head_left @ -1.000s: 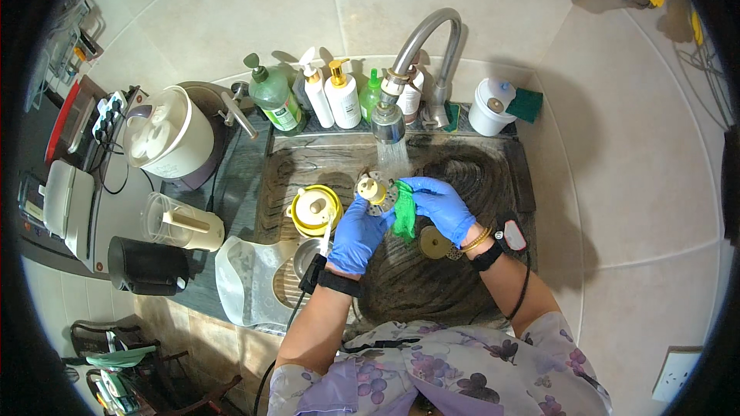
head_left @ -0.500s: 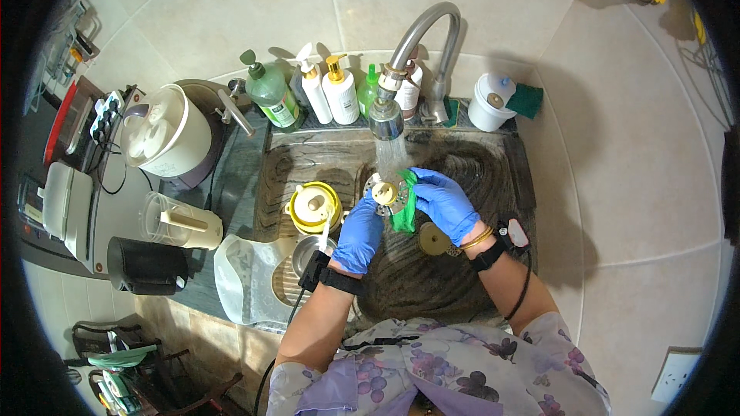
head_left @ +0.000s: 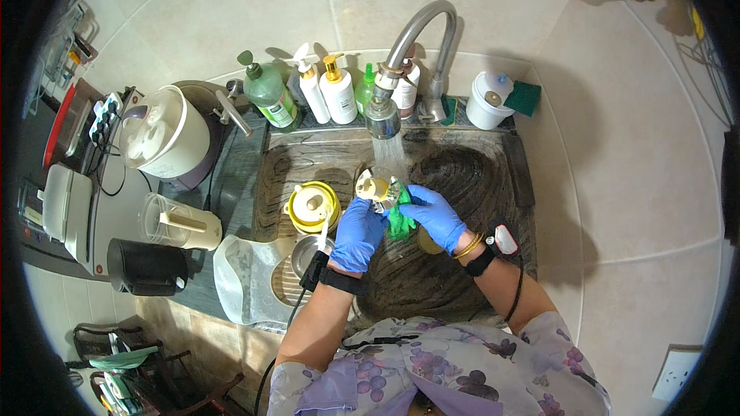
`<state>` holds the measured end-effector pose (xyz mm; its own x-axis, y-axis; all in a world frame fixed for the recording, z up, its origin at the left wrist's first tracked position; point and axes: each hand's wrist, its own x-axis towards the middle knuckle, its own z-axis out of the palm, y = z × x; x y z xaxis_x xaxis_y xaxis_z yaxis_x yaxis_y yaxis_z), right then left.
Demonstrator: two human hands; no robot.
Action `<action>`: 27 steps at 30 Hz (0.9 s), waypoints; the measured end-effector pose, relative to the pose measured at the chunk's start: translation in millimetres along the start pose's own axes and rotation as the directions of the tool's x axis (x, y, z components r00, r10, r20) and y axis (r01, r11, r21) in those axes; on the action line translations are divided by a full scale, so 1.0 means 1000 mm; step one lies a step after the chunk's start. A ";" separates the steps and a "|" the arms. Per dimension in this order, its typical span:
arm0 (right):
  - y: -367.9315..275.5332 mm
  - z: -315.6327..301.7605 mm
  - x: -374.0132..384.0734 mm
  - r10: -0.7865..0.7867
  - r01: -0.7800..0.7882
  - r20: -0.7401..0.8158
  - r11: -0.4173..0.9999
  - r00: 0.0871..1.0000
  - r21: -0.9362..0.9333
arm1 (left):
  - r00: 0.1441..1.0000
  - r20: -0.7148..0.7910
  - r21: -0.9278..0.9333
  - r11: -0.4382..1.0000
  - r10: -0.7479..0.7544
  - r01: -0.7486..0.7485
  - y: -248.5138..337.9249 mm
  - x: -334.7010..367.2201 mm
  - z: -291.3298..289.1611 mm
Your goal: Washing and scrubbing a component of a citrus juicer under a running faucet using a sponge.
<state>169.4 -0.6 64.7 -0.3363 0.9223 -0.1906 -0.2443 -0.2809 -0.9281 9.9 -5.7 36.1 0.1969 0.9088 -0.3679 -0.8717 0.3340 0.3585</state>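
In blue gloves, both my hands work over the dark stone sink [head_left: 432,293], just below the running tap [head_left: 383,117]. My left hand [head_left: 358,240] is closed on a small part with a cream hub and a metal rim [head_left: 375,188], tilted under the water. My right hand [head_left: 436,217] presses a bunched green scrubbing cloth [head_left: 401,223] against the part's right side. Partly covered by my right hand, a round yellowish disc [head_left: 428,243] lies on the sink floor. Left of my left hand sit a yellow bowl with a cream lidded piece [head_left: 312,206] and a metal bowl [head_left: 304,256].
Pump bottles [head_left: 270,92] line the back ledge, with a white tub [head_left: 489,102] and green scouring pad [head_left: 523,98] at its right. On the left counter stand a white appliance [head_left: 173,135], a clear jug [head_left: 181,219], a black container [head_left: 146,266] and a translucent tray [head_left: 245,281].
My left hand has tipped the part, so its hub now faces more sideways. My right hand has shifted slightly left and nearer, and the green cloth is more bunched.
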 end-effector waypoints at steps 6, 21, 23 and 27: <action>0.023 -0.031 0.009 -0.136 0.083 -0.032 0.760 0.990 -0.645 | 0.998 -0.024 0.009 0.998 0.061 -0.061 0.017 -0.003 0.003; -0.027 -0.026 0.023 -0.493 0.253 0.051 0.353 0.869 -0.901 | 1.000 0.008 0.082 0.996 0.021 -0.021 0.026 -0.002 -0.002; -0.031 -0.024 0.024 -0.502 0.255 0.066 0.318 0.863 -0.913 | 1.000 0.007 0.123 0.992 0.026 -0.027 0.028 -0.003 0.000; -0.034 -0.026 0.024 -0.424 0.261 -0.107 0.716 0.899 -0.648 | 0.999 -0.028 0.146 0.989 0.026 -0.021 0.027 -0.003 0.001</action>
<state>193.2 38.1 83.7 -0.1010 0.9769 0.1883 0.3263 0.2113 -0.9213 -13.4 0.9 47.2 0.1618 0.9095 -0.3828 -0.8007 0.3478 0.4879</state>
